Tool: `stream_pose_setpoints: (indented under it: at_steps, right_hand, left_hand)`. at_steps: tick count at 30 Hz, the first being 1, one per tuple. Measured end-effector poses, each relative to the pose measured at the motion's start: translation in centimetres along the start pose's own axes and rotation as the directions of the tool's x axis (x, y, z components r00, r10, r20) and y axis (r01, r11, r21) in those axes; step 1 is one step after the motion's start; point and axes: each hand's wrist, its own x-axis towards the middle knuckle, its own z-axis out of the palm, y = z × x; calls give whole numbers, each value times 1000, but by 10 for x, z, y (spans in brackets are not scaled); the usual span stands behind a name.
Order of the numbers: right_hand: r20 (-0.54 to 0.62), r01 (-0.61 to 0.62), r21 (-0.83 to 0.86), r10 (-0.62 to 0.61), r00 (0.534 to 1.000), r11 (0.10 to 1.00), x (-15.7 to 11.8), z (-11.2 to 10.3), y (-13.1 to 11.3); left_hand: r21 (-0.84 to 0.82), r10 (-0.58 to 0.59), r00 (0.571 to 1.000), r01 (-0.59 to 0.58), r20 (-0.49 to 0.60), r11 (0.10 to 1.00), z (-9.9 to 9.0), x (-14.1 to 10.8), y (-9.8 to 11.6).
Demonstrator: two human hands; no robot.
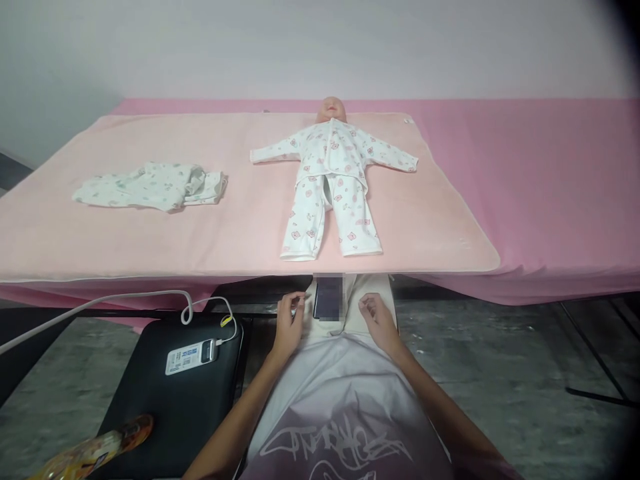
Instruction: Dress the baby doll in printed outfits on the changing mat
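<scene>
A baby doll (332,110) lies on its back on a pale pink mat (440,220), its arms spread, dressed in a white patterned top (333,150) and matching trousers (305,217). To its left is a folded white garment (145,187) with a green print. My left hand (291,313) rests by my left thigh, fingers curled together; whether anything small is inside cannot be made out. Over my right thigh is my right hand (373,310), its fingers bent inward, contents hidden. Between both hands a dark phone (328,298) lies on my lap, touched by neither.
The mat lies on a pink-covered table (525,173) against a wall. At lower left, a black chair (175,413) bears a white power bank (190,358) with a white cable (125,295). A bottle (100,450) is beside it. Black metal legs (595,357) stand at right.
</scene>
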Motion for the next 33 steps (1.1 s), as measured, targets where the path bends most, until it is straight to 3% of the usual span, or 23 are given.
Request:
stream_pose_setpoints:
  at_steps: [4, 7, 10, 14, 17, 20, 22, 24, 26, 33]
  right_hand:
    - [208, -194, 78, 175, 962, 978, 23, 33, -3]
    - [186, -247, 86, 228, 956, 965, 32, 59, -14]
    - [143, -292, 192, 268, 953, 937, 30, 74, -24]
    - [251, -339, 390, 256, 934, 856, 27, 64, -33]
    - [315, -322, 478, 183, 931, 817, 30, 50, -38]
    - [301, -226, 423, 99, 948, 877, 35, 42, -38]
    - [210, -113, 295, 51, 976, 949, 37, 42, -34]
    - [126, -41, 197, 16, 992, 979, 39, 45, -28]
    - [103, -40, 215, 18, 995, 976, 39, 48, -22]
    - [199, -168, 426, 89, 976, 889, 37, 54, -15]
  left_hand:
    - [-65, -116, 984, 125, 134, 990, 29, 25, -11]
    - [-65, -148, 972, 162, 182, 985, 49, 36, -12]
    - [-115, -246, 951, 270, 188, 956, 58, 34, -5]
    - [-371, -323, 916, 394, 238, 841, 58, 19, 15]
    - [-621, -345, 868, 497, 357, 607, 56, 10, 28]
    - [-730, -334, 809, 584, 484, 356, 52, 9, 32]
    - [-747, -307, 792, 604, 527, 277, 49, 12, 28]
    - [-751, -279, 784, 616, 555, 237, 46, 17, 23]
    - [-743, -262, 772, 632, 579, 220, 45, 22, 16]
    - [-695, -284, 746, 665, 603, 272, 48, 22, 4]
